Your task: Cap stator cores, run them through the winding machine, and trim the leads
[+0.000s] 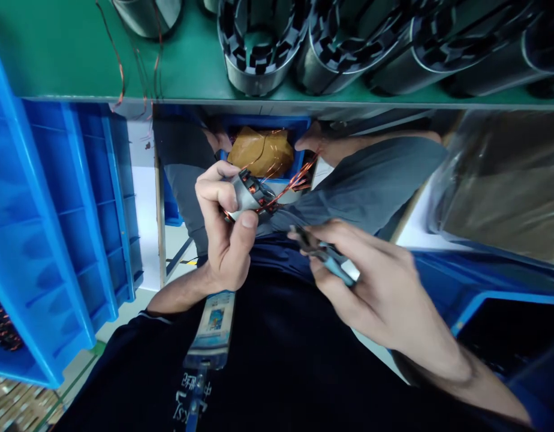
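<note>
My left hand [225,231] is closed around a motor stator [247,195], a short metal ring with dark slots and copper windings. From the stator's right side, a bundle of copper wires [297,175] runs up and to the right. My right hand [371,279] grips a pair of cutting pliers [333,261] with light blue handles. The pliers' jaws point left toward the stator and stand apart from it; motion blurs their tips. Between my legs, below the stator, sits a blue bin [306,129] with a brown wrapped bundle [261,150] in it.
Several metal cylinders [259,78] with slotted inner walls line the green table [56,54]. Loose copper wires [119,72] hang over its edge. A large blue crate [47,210] stands left, another blue crate [497,297] right. A plastic-covered brown box [511,192] is at the right.
</note>
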The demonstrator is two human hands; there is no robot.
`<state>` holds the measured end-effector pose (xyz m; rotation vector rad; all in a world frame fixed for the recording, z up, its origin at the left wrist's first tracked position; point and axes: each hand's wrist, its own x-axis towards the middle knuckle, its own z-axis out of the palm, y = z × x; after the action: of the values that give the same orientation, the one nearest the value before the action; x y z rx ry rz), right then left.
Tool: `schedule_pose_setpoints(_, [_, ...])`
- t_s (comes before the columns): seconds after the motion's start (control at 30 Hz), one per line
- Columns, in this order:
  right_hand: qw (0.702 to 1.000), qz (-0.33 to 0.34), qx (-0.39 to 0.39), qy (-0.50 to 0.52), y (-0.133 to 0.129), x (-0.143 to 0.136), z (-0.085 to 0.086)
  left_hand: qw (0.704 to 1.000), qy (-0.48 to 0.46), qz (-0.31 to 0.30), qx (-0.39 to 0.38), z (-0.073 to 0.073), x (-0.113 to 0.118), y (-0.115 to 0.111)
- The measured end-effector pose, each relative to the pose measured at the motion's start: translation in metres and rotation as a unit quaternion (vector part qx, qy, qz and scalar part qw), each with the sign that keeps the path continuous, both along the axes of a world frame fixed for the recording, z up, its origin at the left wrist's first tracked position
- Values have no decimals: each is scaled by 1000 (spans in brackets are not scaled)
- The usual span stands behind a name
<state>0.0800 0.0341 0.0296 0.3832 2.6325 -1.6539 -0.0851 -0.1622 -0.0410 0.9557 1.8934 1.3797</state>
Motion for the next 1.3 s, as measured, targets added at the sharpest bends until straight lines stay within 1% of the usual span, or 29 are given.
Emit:
schedule_pose_setpoints(0.07, [999, 30, 12, -6, -2, -5, -9, 999, 16, -37, -26, 2, 1, 0])
schedule_pose_setpoints(0.13, [999, 33, 19, -9, -3, -9, -16, 995, 37, -73, -53, 2, 7, 1])
schedule_pose_setpoints(0.17, [999, 34, 16, -10, -2, -10, -18, 993, 53, -83, -65, 1, 10, 2])
schedule_pose_setpoints(0.2, [999, 38, 11, -11, -2, -10, -19, 991, 74, -77, -75, 0, 14, 3])
schedule_pose_setpoints(0.23, [999, 41, 5, -12, -1, -10, -19, 990, 99, -53, -83, -2, 18, 4])
schedule_pose_setpoints(0.33, [999, 48, -9, -7, 1, -10, -17, 979, 170, 67, -94, -8, 28, 6])
schedule_pose_setpoints(0.37, [999, 46, -9, -3, 2, -10, -16, 974, 185, 96, -94, -9, 30, 7])
schedule_pose_setpoints(0.4, [999, 43, -8, -1, 2, -10, -16, 971, 192, 111, -94, -9, 31, 7])
schedule_pose_setpoints(0.5, [999, 34, -3, -4, 2, -11, -15, 975, 165, 125, -79, -8, 33, 9])
schedule_pose_setpoints(0.63, [1000, 24, 4, -4, 0, -10, -18, 979, 100, 178, -12, -4, 32, 12])
schedule_pose_setpoints(0.7, [1000, 10, 16, 12, -1, -9, -23, 977, 102, 184, 26, -5, 30, 14])
schedule_pose_setpoints(0.77, [999, -8, 19, 34, -3, -9, -33, 973, 132, 181, 60, -10, 27, 16])
schedule_pose_setpoints(0.83, [999, -19, 0, 41, -3, -13, -52, 966, 173, 178, 73, -21, 23, 17])
schedule_pose_setpoints(0.9, [999, -26, -41, 6, -1, -21, -79, 962, 198, 179, 59, -41, 17, 20])
schedule_pose_setpoints(0.97, [994, -37, -90, -58, 3, -34, -115, 965, 192, 180, 19, -69, 10, 24])
schedule_pose_setpoints(1.03, [984, -44, -132, -111, 9, -51, -155, 969, 159, 183, -47, -101, 1, 30])
schedule_pose_setpoints(1.1, [977, -37, -160, -134, 16, -69, -194, 968, 119, 185, -118, -133, -10, 37])
schedule_pose_setpoints(1.17, [970, -27, -187, -151, 19, -87, -226, 964, 101, 186, -162, -158, -23, 44])
schedule_pose_setpoints(1.23, [962, -18, -217, -167, 19, -102, -250, 959, 104, 192, -183, -175, -35, 49])
schedule_pose_setpoints(1.3, [954, -12, -243, -177, 18, -115, -264, 952, 108, 206, -201, -185, -43, 52])
